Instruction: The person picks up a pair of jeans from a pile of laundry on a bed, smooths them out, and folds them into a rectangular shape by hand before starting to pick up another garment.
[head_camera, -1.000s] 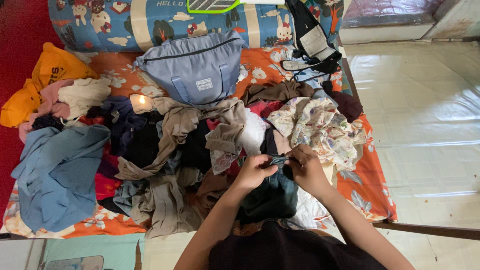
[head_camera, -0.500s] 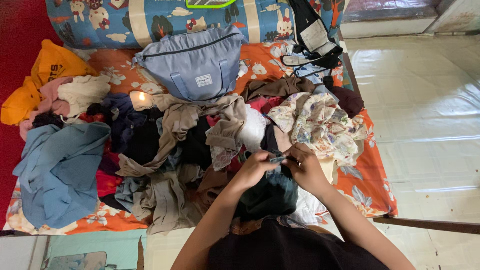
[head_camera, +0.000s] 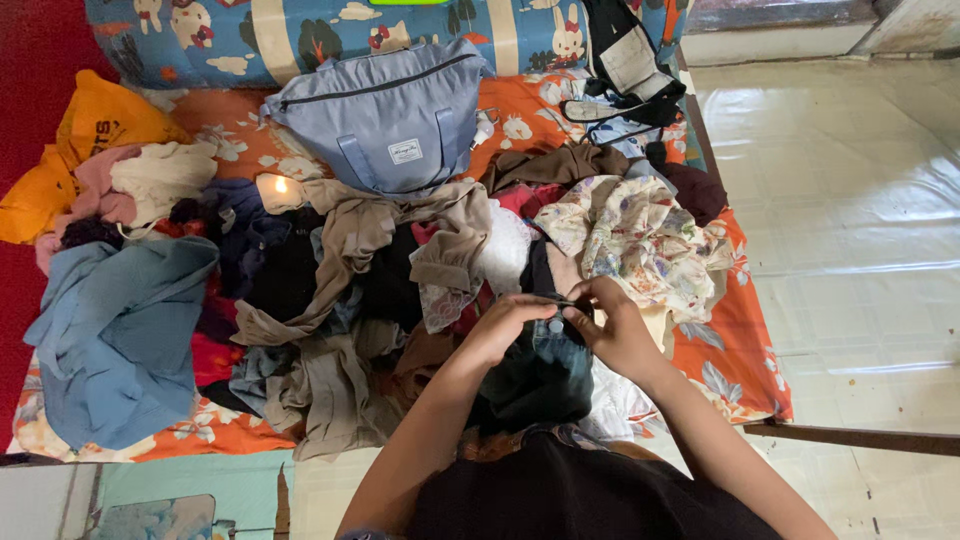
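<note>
My left hand (head_camera: 507, 325) and my right hand (head_camera: 612, 322) both pinch the top edge of a dark teal garment (head_camera: 540, 375) that hangs down in front of me, fingertips almost touching. The garment lies over the near edge of a heap of mixed clothes on a bed with an orange floral sheet (head_camera: 735, 335). A pale floral-print cloth (head_camera: 640, 235) sits just beyond my right hand. A beige-brown garment (head_camera: 400, 225) lies beyond my left hand.
A grey-blue zipped bag (head_camera: 385, 120) rests at the back of the bed. A blue garment (head_camera: 115, 335) and a yellow one (head_camera: 90, 130) lie at the left. A black strapped bag (head_camera: 625, 60) sits at the back right. Pale tiled floor (head_camera: 860, 220) is on the right.
Both hands stay on the dark garment's top edge, with only small finger shifts. The view has tilted slightly.
</note>
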